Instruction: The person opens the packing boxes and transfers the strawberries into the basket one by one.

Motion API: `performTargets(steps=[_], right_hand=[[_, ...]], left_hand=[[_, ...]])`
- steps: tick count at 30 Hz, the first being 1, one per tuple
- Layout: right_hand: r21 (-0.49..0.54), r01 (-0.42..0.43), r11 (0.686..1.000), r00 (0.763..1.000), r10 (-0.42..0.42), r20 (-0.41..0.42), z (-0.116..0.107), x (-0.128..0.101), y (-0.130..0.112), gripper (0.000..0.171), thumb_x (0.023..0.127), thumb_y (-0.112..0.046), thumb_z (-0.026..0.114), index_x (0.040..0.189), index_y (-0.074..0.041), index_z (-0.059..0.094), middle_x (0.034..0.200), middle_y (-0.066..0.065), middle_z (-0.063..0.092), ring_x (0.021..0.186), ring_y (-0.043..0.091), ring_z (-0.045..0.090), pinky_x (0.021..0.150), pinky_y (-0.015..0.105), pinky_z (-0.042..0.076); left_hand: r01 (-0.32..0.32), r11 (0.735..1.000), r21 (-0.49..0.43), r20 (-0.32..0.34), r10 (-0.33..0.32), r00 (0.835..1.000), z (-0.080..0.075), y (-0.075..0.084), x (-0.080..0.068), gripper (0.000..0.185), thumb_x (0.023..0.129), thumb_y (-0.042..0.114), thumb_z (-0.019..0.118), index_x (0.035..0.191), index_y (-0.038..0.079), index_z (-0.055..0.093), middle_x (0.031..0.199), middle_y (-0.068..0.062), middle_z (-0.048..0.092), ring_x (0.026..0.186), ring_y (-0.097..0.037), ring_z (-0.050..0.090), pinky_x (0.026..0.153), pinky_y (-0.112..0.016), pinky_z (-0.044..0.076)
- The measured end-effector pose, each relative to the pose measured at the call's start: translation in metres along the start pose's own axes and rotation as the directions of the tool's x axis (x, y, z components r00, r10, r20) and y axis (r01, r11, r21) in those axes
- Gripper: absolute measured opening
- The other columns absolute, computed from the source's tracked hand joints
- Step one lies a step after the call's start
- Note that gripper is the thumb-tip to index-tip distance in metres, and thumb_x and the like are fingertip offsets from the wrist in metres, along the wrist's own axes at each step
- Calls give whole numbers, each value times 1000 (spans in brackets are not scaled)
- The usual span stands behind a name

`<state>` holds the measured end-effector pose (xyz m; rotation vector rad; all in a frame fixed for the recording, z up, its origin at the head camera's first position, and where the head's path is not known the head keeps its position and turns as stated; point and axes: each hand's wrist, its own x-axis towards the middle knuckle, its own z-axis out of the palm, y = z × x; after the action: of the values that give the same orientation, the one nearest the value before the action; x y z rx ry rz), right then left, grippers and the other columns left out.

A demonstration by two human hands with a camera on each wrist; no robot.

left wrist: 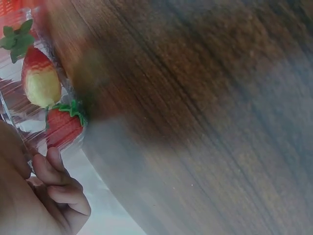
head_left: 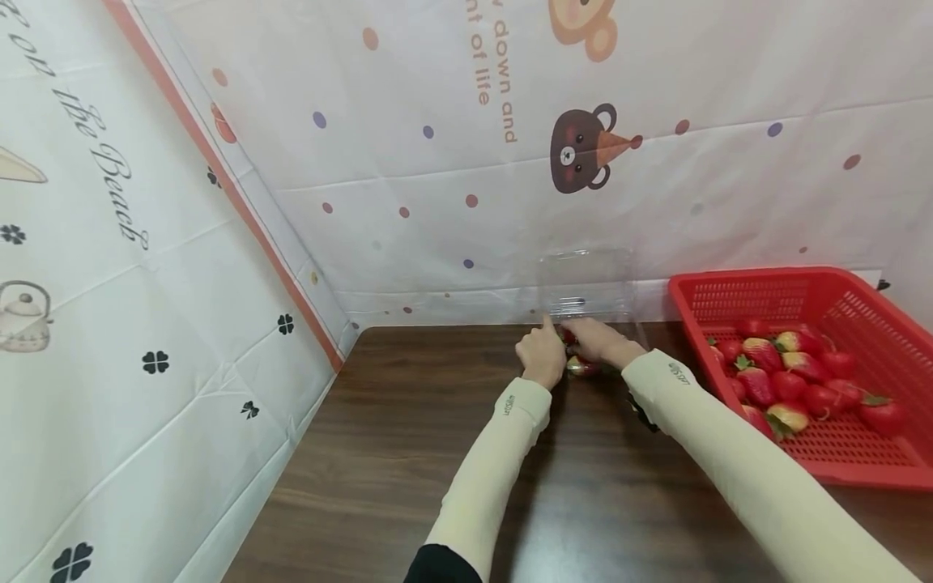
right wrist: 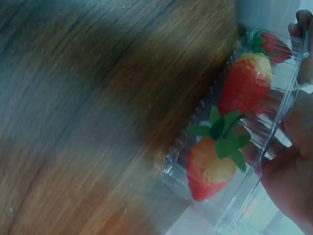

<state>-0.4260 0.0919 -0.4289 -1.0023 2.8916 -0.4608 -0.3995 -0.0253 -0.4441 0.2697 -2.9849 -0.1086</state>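
Note:
A clear plastic box (right wrist: 234, 205) with a hinged lid (head_left: 589, 279) standing up behind it sits at the back of the table. In the right wrist view, several strawberries lie in it, among them a red and pale yellow one (right wrist: 210, 169) with green leaves. My left hand (head_left: 543, 355) is at the box's left end, its curled fingers (left wrist: 58, 176) pinching the rim in the left wrist view. From the right, my right hand (head_left: 599, 340) reaches over the rim, fingers among the strawberries. Whether they hold one is hidden.
A red plastic basket (head_left: 838, 474) with several strawberries (head_left: 787, 385) stands on the right of the brown wooden table (head_left: 394, 421). A white printed sheet (head_left: 437, 162) hangs behind the table, and another sheet covers the left side.

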Motion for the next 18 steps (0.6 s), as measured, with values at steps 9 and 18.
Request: performTargets(steps=[9,18], right_hand=[[19,-91,996,994,90,56,-7,-12,7,22,97,-9,66,113,3,58,101,22,68,93,35,68,83,51,55],[-124,-91,988,991,103,89,-17,-14,9,17,96,-10,61,93,6,65,85,17,65,79,29,61,79,48,54]], left_hand=[[8,1000,23,35,-8,999,-2,3,-2,43,103,32,53,145,27,47,101,-2,77,81,-18,74,64,-36,55],[2,999,49,25,-3,1000,-3,2,1,47,102,31,55,148,27,45,100,0,76,81,-16,74,63,-34,55]])
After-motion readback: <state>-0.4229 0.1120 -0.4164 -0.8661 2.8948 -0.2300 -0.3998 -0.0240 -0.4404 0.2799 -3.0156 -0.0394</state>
